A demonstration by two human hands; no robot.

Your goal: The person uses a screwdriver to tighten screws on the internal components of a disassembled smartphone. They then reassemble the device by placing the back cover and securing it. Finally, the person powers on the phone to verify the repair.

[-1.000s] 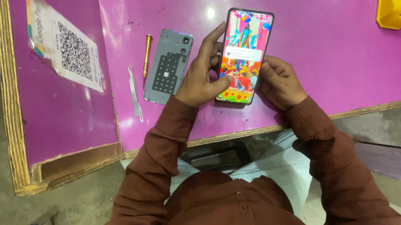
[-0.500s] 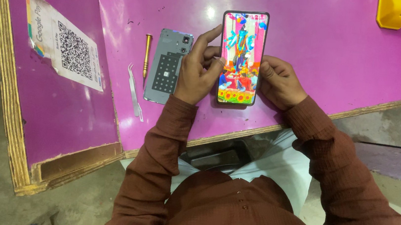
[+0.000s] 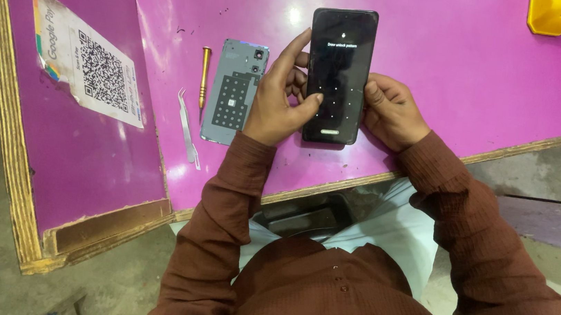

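Back cover (image 3: 234,92) lies left of phone (image 3: 337,75), screwdriver (image 3: 204,75) and tweezers (image 3: 188,127) farther left.

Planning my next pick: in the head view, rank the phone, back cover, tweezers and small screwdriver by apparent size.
1. Phone, held in both hands, so slightly nearer the camera.
2. Back cover, nearly as large; the gap may be nearness.
3. Tweezers.
4. Screwdriver.

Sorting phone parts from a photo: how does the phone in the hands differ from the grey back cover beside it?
The phone is held by the left hand and right hand; the back cover lies untouched on the table. The phone shows a lit dark screen; the back cover shows a grey inner face with camera holes. Both are similar upright rectangles.
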